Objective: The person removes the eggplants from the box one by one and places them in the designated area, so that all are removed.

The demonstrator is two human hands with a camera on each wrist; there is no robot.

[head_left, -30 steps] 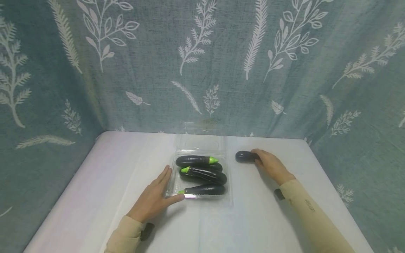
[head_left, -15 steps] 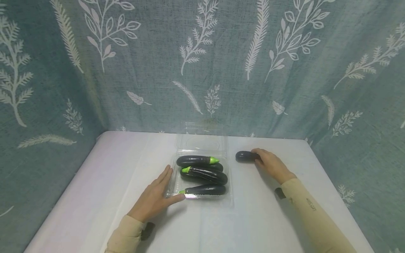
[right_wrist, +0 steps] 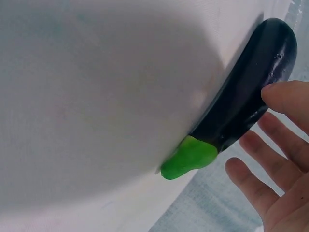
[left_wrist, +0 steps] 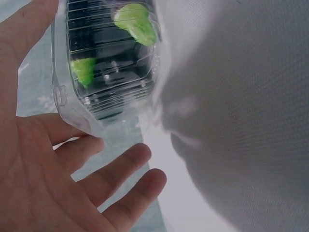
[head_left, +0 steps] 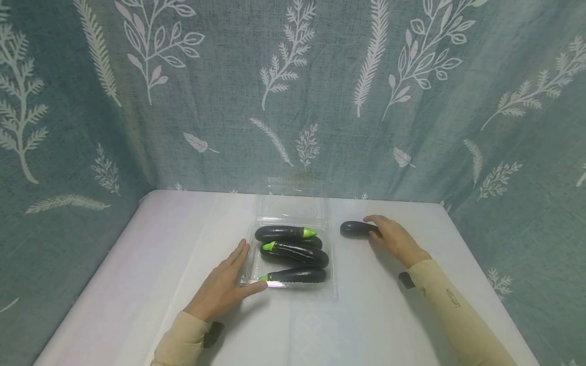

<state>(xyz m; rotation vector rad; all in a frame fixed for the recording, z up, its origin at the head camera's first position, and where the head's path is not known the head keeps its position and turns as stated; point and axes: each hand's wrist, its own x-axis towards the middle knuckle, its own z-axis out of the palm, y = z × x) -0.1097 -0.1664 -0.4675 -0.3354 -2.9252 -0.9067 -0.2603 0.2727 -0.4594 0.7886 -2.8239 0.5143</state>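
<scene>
My left hand spreads its fingers around the front left corner of a clear plastic clamshell container, thumb along the front edge. Inside lie several dark eggplants with green caps. In the left wrist view, two green caps show through the container's ridged wall. My right hand is at another eggplant lying on the table right of the container. The right wrist view shows this eggplant whole, with the thumb right at its side and the other fingers loosely extended on its far side.
The container's clear lid stands hinged open at the back, near the curtain. A white cloth covers the table. Leaf-patterned curtain hangs along the back and both sides.
The fingers of my right hand have loosened a little from the lone eggplant, which has shifted slightly toward me. My left hand and the container look the same.
</scene>
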